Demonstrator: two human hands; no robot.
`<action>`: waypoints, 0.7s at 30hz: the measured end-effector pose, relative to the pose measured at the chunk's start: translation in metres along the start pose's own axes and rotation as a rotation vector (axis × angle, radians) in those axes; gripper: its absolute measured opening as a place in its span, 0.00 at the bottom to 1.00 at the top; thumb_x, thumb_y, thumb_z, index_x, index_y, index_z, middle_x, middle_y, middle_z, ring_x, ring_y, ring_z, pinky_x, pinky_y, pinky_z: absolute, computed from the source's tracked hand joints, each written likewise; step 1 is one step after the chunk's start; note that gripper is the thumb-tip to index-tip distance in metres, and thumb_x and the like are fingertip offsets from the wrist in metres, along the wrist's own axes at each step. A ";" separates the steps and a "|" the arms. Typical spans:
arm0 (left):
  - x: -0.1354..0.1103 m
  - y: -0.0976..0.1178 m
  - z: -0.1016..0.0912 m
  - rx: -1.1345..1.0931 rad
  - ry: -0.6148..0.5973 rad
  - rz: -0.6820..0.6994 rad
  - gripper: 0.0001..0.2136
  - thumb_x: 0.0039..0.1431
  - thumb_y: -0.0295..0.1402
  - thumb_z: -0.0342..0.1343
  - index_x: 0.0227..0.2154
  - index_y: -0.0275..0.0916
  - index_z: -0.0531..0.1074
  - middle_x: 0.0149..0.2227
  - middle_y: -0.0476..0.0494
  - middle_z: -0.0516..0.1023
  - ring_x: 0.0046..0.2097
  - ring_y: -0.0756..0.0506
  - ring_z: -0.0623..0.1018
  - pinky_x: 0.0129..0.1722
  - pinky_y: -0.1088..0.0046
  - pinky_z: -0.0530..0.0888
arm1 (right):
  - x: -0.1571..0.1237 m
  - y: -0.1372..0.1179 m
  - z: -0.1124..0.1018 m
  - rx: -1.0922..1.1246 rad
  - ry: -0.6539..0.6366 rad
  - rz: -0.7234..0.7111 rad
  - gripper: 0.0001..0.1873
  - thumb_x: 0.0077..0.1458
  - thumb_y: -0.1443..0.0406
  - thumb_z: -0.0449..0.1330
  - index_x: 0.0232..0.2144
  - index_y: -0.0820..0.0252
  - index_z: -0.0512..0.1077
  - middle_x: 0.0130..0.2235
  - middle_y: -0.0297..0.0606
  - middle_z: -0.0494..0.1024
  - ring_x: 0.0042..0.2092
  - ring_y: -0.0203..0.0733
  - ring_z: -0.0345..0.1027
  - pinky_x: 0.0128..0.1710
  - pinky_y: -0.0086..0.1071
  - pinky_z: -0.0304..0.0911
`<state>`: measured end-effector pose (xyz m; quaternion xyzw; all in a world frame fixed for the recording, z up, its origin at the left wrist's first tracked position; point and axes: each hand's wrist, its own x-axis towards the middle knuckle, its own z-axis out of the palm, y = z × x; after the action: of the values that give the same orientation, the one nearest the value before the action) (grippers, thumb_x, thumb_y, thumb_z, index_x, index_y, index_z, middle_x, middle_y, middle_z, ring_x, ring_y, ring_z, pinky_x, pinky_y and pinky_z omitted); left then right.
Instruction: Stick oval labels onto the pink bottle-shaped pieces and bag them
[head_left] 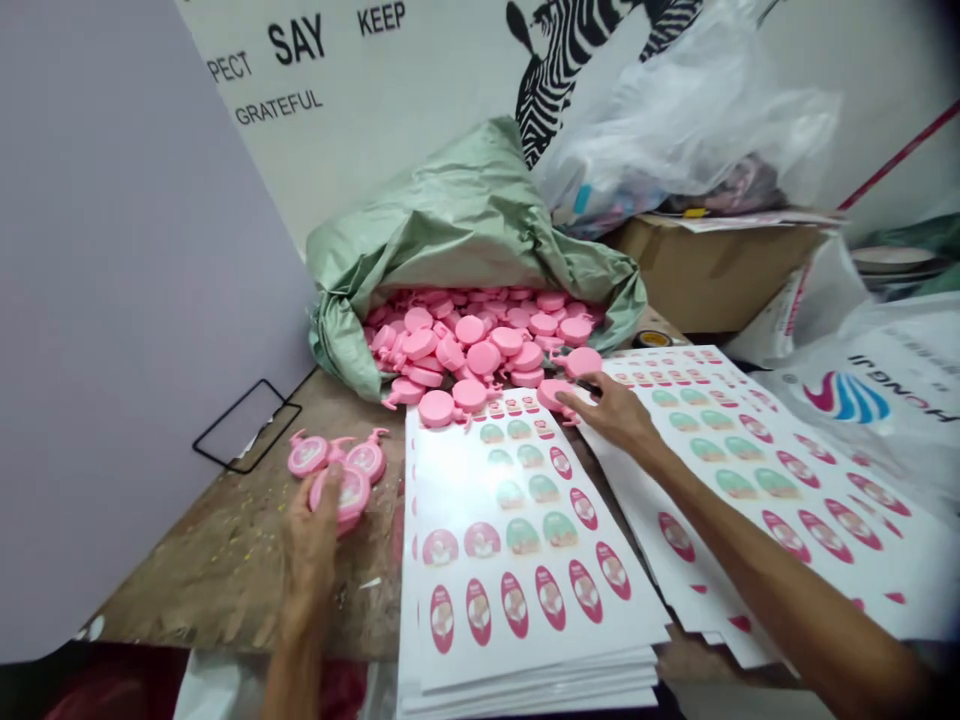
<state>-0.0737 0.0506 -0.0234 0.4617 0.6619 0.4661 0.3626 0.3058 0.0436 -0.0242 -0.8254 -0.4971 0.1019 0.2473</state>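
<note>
My left hand point(313, 515) is closed around a pink round plastic case point(351, 495) with a printed sticker on its face. It holds this case at two more stickered cases, one on the left point(307, 455) and one on the right point(367, 458), which lie on the wooden table. My right hand point(619, 412) reaches to the front of a pile of plain pink cases point(480, 355), its thumb and fingers gripping one pink round case point(553, 394). The pile spills from a green sack point(457, 215). Small hooked tabs stick out from the cases.
A stack of sticker sheets point(465, 490) lies between my hands, with more sheets point(720, 440) under my right arm. A black wire frame point(246, 428) stands at left by a pale panel point(142, 280). Behind are a cardboard box point(712, 270), clear plastic bags point(675, 120) and a tape roll point(652, 340).
</note>
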 end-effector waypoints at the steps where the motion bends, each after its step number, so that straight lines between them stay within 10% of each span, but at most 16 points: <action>1: 0.013 -0.002 -0.006 0.156 0.087 0.052 0.23 0.51 0.53 0.55 0.37 0.35 0.75 0.32 0.42 0.77 0.35 0.40 0.76 0.37 0.63 0.72 | 0.008 0.010 -0.001 -0.071 -0.009 0.055 0.31 0.48 0.43 0.58 0.45 0.60 0.72 0.44 0.49 0.78 0.45 0.56 0.72 0.39 0.41 0.65; 5: 0.034 0.003 -0.014 0.520 0.323 0.415 0.24 0.51 0.50 0.56 0.43 0.34 0.73 0.44 0.32 0.76 0.49 0.32 0.72 0.51 0.51 0.67 | 0.018 0.027 0.008 -0.123 -0.092 0.093 0.20 0.47 0.48 0.60 0.27 0.59 0.75 0.31 0.47 0.79 0.35 0.54 0.73 0.30 0.38 0.61; 8: 0.012 0.021 0.002 0.410 0.282 0.604 0.19 0.56 0.45 0.54 0.44 0.36 0.72 0.48 0.33 0.74 0.51 0.36 0.72 0.53 0.54 0.67 | 0.005 0.025 -0.001 -0.094 -0.092 0.033 0.17 0.51 0.51 0.56 0.29 0.59 0.75 0.32 0.44 0.80 0.35 0.49 0.73 0.31 0.35 0.61; 12: -0.032 0.046 0.033 0.049 -0.400 0.316 0.13 0.57 0.41 0.54 0.39 0.37 0.74 0.41 0.39 0.77 0.41 0.43 0.76 0.42 0.66 0.73 | -0.033 -0.003 -0.036 0.012 -0.157 -0.490 0.15 0.51 0.55 0.59 0.36 0.58 0.74 0.36 0.40 0.79 0.36 0.43 0.71 0.36 0.33 0.61; 16: -0.063 0.051 0.047 -0.201 -1.109 -0.084 0.13 0.54 0.38 0.59 0.40 0.36 0.76 0.41 0.40 0.78 0.36 0.47 0.76 0.31 0.75 0.71 | -0.079 -0.053 -0.059 0.076 -0.499 -1.000 0.07 0.54 0.63 0.59 0.36 0.55 0.73 0.33 0.36 0.76 0.35 0.38 0.69 0.36 0.31 0.61; 19: -0.081 0.040 0.040 -0.290 -1.322 -0.303 0.14 0.53 0.39 0.60 0.39 0.35 0.76 0.32 0.41 0.79 0.28 0.48 0.76 0.24 0.77 0.69 | -0.102 -0.074 -0.049 0.130 -0.561 -1.056 0.08 0.55 0.63 0.59 0.39 0.54 0.73 0.36 0.37 0.77 0.38 0.40 0.69 0.38 0.33 0.62; 21: -0.088 0.031 0.033 -0.417 -1.213 -0.357 0.14 0.54 0.40 0.60 0.39 0.35 0.74 0.31 0.40 0.79 0.27 0.47 0.78 0.22 0.77 0.70 | -0.110 -0.072 -0.030 0.208 -0.484 -0.936 0.14 0.57 0.58 0.58 0.45 0.55 0.70 0.42 0.40 0.77 0.41 0.42 0.70 0.40 0.34 0.63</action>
<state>-0.0083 -0.0190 0.0000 0.4456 0.3028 0.1745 0.8242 0.2098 -0.0336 0.0293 -0.4397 -0.8420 0.2168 0.2252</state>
